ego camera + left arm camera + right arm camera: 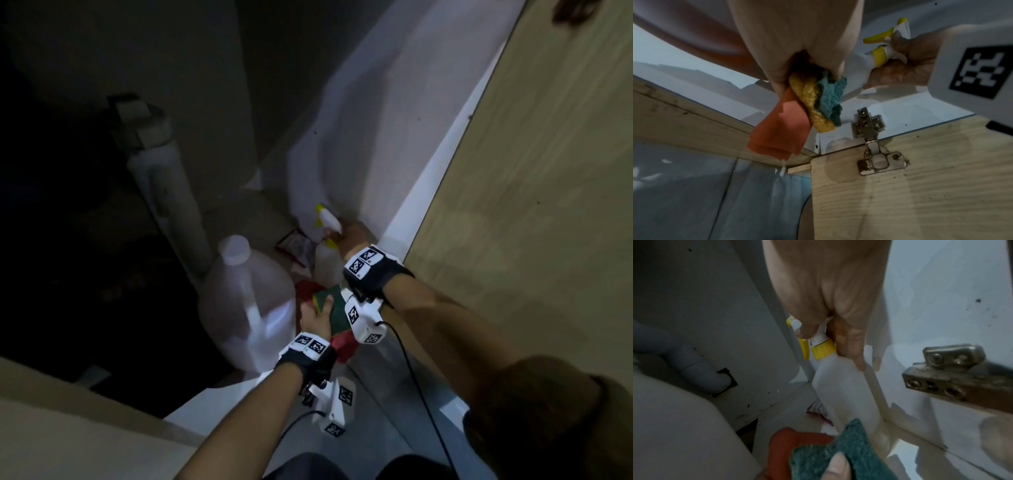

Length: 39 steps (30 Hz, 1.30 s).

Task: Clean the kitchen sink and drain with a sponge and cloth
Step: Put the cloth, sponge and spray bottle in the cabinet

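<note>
Green-and-yellow scouring sponge [819, 104] and folded orange cloth [777, 134], centre frame, sit clenched in my left hand [317, 317]; my right hand [830, 305] grasps the white, yellow-collared spray bottle's [840, 386] neck.

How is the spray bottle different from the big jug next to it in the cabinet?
The spray bottle is slim, with a yellow trigger and collar; the jug is wide, with a plain pale cap. The right hand grips the spray bottle's neck; no hand touches the jug. The left hand holds the sponge and cloth. Both containers are translucent white plastic and upright.
</note>
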Each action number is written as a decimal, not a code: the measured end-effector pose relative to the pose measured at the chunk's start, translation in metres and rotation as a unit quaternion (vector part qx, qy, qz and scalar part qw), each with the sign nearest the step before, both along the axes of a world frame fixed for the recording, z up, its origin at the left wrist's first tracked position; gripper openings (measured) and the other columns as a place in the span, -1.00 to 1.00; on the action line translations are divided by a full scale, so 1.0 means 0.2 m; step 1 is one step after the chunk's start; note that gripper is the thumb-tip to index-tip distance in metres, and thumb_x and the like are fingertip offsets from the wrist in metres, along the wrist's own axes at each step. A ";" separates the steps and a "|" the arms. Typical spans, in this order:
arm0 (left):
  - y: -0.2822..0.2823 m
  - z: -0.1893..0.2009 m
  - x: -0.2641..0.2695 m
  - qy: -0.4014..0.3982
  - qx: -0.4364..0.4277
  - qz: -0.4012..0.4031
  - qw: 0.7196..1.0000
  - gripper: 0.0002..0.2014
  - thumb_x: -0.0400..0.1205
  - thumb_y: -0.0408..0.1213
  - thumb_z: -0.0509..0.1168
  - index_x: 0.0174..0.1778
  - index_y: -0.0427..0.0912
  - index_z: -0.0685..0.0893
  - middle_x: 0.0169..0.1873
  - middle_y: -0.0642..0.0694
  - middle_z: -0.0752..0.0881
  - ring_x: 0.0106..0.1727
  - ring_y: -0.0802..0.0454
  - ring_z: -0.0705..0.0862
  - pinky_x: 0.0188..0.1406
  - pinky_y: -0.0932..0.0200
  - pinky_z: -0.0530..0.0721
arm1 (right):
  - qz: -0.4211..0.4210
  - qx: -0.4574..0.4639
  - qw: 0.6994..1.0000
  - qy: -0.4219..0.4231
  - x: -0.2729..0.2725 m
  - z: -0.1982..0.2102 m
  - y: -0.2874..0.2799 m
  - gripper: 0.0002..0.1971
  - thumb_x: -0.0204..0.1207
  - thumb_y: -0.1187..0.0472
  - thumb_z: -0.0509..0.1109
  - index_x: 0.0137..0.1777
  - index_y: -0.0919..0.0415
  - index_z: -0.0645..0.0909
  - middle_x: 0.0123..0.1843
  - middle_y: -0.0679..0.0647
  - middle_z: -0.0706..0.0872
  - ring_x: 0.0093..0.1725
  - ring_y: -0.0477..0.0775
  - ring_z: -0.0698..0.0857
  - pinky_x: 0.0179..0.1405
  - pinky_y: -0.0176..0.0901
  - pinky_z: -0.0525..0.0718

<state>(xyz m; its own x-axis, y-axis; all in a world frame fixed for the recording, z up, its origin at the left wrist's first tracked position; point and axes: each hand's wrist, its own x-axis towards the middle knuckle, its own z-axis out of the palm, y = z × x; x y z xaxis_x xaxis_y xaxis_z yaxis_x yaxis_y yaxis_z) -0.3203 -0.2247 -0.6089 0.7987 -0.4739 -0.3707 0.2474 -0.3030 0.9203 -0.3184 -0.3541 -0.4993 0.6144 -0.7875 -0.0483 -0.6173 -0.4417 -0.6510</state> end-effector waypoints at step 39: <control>0.20 0.05 0.16 0.127 0.009 0.020 0.992 -0.68 0.40 -0.15 0.38 -0.10 -0.36 0.73 -0.18 -0.25 0.73 -0.21 -0.11 0.66 -0.22 0.14 0.58 | 0.021 0.335 0.940 0.068 -0.24 -0.41 0.26 -0.24 0.15 -0.24 0.57 0.31 0.14 0.55 0.14 0.03 0.69 0.02 0.00 0.69 0.05 -0.17 0.67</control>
